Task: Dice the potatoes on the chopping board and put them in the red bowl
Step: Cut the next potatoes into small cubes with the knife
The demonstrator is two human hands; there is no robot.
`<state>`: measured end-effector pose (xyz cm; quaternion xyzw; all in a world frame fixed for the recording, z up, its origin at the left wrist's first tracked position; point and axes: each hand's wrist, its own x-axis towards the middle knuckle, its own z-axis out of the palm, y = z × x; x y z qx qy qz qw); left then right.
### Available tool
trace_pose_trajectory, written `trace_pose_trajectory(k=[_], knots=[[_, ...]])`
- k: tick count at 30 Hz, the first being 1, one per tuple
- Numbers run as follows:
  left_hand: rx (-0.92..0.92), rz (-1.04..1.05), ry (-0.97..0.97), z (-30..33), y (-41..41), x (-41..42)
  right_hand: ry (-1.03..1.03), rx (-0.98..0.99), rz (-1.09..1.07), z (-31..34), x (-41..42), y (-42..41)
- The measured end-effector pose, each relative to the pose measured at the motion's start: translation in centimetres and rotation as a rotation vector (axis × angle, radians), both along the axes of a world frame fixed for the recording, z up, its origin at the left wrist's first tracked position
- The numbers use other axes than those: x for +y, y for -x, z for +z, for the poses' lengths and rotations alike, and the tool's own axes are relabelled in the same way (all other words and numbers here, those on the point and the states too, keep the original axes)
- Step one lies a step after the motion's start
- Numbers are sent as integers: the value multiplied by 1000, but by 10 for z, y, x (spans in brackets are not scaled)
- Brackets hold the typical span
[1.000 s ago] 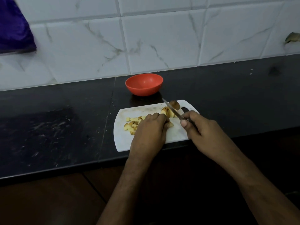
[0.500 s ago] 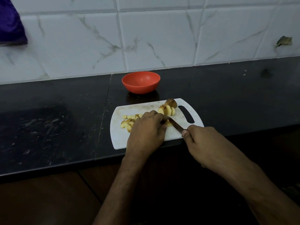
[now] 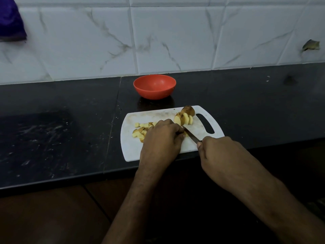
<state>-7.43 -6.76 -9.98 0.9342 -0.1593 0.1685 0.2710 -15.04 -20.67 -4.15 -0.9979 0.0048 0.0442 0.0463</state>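
Two hands over white chopping board (image 3: 133,148) on black worktop (image 3: 52,138): left hand (image 3: 161,140) curled on potato pieces (image 3: 140,132); right hand (image 3: 223,155) gripping knife (image 3: 190,135). Sliced potato (image 3: 185,117) at board's far end; red bowl (image 3: 154,87) beyond.

Red bowl (image 3: 154,87), white chopping board (image 3: 133,147), black counter (image 3: 61,129).

Bare tabletop (image 3: 246,103) lies open right of my board (image 3: 158,114); slices (image 3: 185,118) and the bowl (image 3: 154,87) stand ahead, dice (image 3: 140,131) to the left.
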Motion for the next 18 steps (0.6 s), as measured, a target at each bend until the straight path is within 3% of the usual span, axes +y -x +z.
trace_pose_trajectory(k=[18], knots=[[-25, -8, -3, 0, 2, 1, 79, 107, -21, 8, 15, 0]])
